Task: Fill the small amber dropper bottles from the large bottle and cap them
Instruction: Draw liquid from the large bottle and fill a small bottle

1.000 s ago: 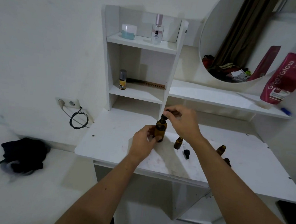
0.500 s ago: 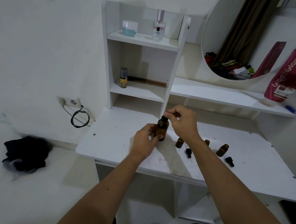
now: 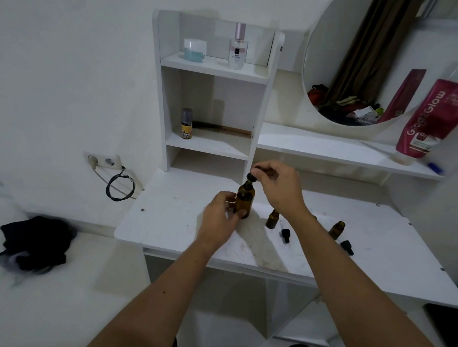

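The large amber bottle (image 3: 244,199) stands upright on the white desk (image 3: 172,223). My left hand (image 3: 218,220) wraps its lower body. My right hand (image 3: 277,187) pinches the black cap (image 3: 251,176) on its neck. Two small amber dropper bottles stand uncapped to the right: one (image 3: 272,219) beside my right wrist, another (image 3: 336,230) farther right. A black dropper cap (image 3: 285,234) lies by the first, and a second cap (image 3: 348,247) lies by the other. My right forearm hides part of the desk between them.
A white shelf unit (image 3: 210,98) rises behind the bottle, holding a jar, a perfume bottle, a small spray can and a comb. A red lotion bottle (image 3: 432,120) leans on the long shelf under a round mirror. A wall socket (image 3: 103,161) with cable sits left.
My right hand's fingers have shifted slightly on the large bottle's cap. The camera view moved a little, bringing the second small bottle and its cap clear of my forearm. The left hand keeps its hold.
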`<state>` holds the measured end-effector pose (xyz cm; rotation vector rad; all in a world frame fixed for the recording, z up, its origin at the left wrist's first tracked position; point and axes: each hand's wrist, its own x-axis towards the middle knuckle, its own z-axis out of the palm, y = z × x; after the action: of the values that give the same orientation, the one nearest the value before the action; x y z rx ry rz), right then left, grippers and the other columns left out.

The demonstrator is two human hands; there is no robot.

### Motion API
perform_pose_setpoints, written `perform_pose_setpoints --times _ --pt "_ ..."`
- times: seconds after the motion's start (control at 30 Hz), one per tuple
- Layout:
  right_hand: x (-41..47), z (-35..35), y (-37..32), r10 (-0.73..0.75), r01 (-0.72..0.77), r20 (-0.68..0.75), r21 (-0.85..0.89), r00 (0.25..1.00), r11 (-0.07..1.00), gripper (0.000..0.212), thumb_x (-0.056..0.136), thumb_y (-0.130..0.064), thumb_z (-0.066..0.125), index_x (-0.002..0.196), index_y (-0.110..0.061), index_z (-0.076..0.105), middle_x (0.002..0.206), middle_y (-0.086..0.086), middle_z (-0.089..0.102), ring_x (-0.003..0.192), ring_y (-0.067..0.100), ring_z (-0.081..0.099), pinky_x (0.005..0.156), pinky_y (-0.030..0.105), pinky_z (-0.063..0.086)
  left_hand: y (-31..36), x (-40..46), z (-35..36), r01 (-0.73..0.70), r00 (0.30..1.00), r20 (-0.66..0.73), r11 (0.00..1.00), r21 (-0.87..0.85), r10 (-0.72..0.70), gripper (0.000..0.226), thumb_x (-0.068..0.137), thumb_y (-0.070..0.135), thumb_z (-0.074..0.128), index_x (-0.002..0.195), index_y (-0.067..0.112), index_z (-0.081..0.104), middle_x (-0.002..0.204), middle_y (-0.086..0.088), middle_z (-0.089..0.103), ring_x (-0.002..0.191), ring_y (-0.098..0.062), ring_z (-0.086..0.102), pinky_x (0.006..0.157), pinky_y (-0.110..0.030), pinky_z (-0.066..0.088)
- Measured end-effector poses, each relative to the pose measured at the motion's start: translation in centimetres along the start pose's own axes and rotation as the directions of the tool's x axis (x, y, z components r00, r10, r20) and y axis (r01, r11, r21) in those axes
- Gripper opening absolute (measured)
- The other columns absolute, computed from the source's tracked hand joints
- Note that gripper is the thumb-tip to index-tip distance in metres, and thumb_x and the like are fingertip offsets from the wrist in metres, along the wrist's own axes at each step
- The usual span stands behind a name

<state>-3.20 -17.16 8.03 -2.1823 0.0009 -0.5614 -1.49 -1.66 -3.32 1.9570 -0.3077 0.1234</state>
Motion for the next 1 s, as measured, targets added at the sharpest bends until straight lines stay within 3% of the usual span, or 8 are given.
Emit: perform_pose_setpoints --times 0.13,0.33,0.47,0.73,1.0 --pt "0.1 -2.0 -2.0 -0.034 0.037 -0.059 0.061 0.998 0.997 0.011 0.095 -0.019 0.072 0.105 -0.015 0.075 0.097 -0.008 0.072 0.083 -0.014 0.062 0.079 0.003 0.047 0.1 -0.6 -0.3 0.023 0.997 -0.07 1.0 -0.015 -0.024 0.041 0.083 0.025 0.084 0.112 0.024 0.054 0.11 0.008 0.063 0.098 -0.008 0.064 0.088 -0.027 0.058" --pt "-0.9 -5.5 -2.9 -0.127 0.141 -0.162 0.073 0.979 0.987 0.012 0.093 -0.016 0.074 0.105 -0.013 0.076 0.1 -0.006 0.075 0.094 0.002 0.069 0.088 0.013 0.052 0.9 -2.4 0.1 -0.023 0.998 -0.064 0.999 -0.047 0.02 0.027 0.084 0.027 0.083 0.099 0.024 0.061 0.088 0.008 0.067 0.077 -0.009 0.063 0.07 -0.019 0.054" --pt "-2.2 -7.4 -1.4 -0.145 0.151 -0.18 0.017 0.973 0.988 0.013 0.093 -0.018 0.074 0.105 -0.013 0.076 0.101 -0.005 0.076 0.096 0.008 0.071 0.091 0.021 0.056 1.7 -3.6 1.7 -0.09 0.996 0.013 0.994 -0.063 0.09 0.025 0.087 0.027 0.08 0.108 0.02 0.068 0.096 0.011 0.07 0.084 -0.005 0.065 0.08 -0.021 0.058" --pt "-4.9 -8.4 1.8 -0.083 0.08 -0.17 -0.026 0.982 0.996 0.013 0.094 -0.021 0.074 0.106 -0.016 0.077 0.101 -0.005 0.076 0.094 0.007 0.071 0.09 0.021 0.056 3.2 -3.5 4.4 -0.063 0.994 0.083 0.997 -0.045 0.066 0.052 0.087 0.031 0.081 0.133 0.015 0.063 0.127 0.004 0.069 0.11 -0.01 0.067 0.099 -0.027 0.055" --pt "-5.0 -7.0 3.3 -0.148 0.138 -0.121 -0.092 0.982 0.986 0.008 0.094 -0.017 0.074 0.1 -0.012 0.076 0.095 -0.005 0.073 0.088 -0.002 0.068 0.08 0.006 0.049 3.8 -2.4 5.8 -0.061 0.994 0.091 0.998 0.022 0.059 0.043 0.09 0.03 0.078 0.13 0.02 0.065 0.122 0.007 0.071 0.104 -0.007 0.067 0.098 -0.03 0.056"
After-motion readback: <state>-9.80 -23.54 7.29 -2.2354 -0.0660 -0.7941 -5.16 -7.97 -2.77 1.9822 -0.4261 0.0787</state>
